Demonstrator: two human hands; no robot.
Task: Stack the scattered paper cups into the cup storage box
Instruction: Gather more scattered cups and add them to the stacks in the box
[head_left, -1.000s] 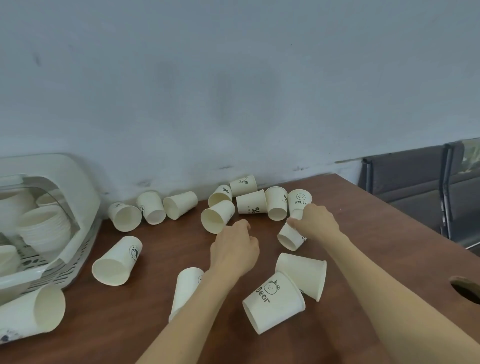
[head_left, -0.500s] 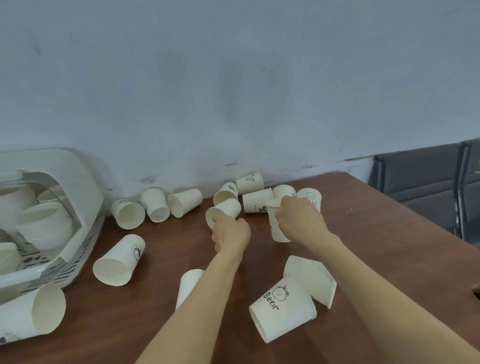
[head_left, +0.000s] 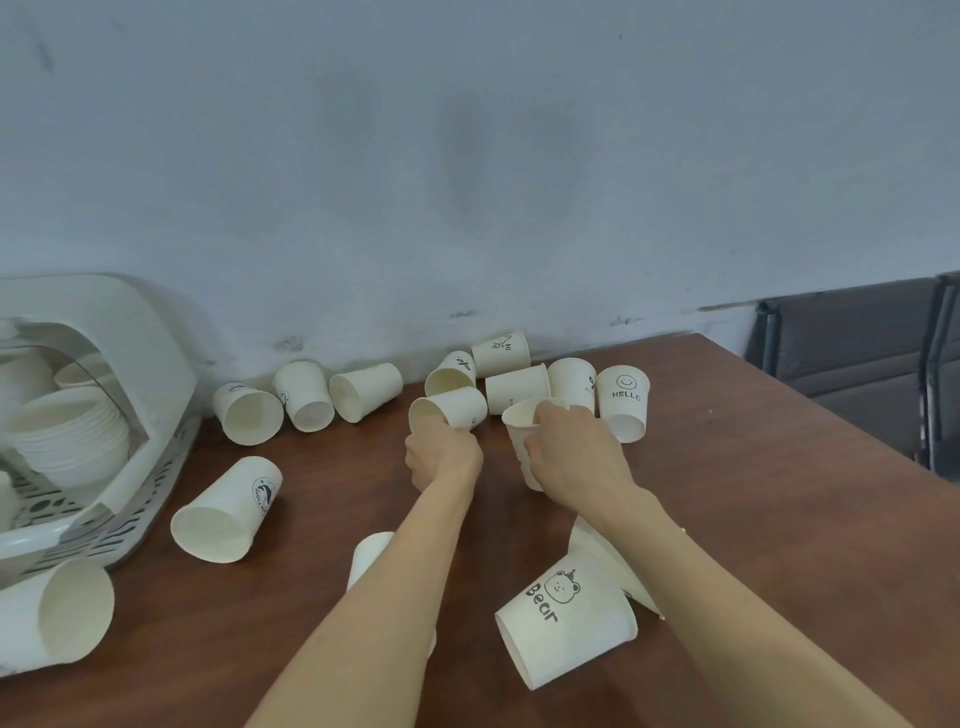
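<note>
Right hand: fingers curled round an upright cup, mouth up, thumb side at the rim; held just above or on the table, which of the two cannot be told.

Left hand: fingers closing on the mouth end of a tipped cup lying just beyond the knuckles; grip looks begun, not certain.

Other cups: a cluster lies just past both sets of fingers by the wall; a "HELLO" cup stands mouth down beside the right fingers; a "Bear" cup lies under the right forearm.

Storage box: well to the left of the left fingers, stacks already inside.

Step, as judged: gathering. Next move likely calls for nesting one cup in the other, mouths aligned, then carrying the stack to the box.
</note>
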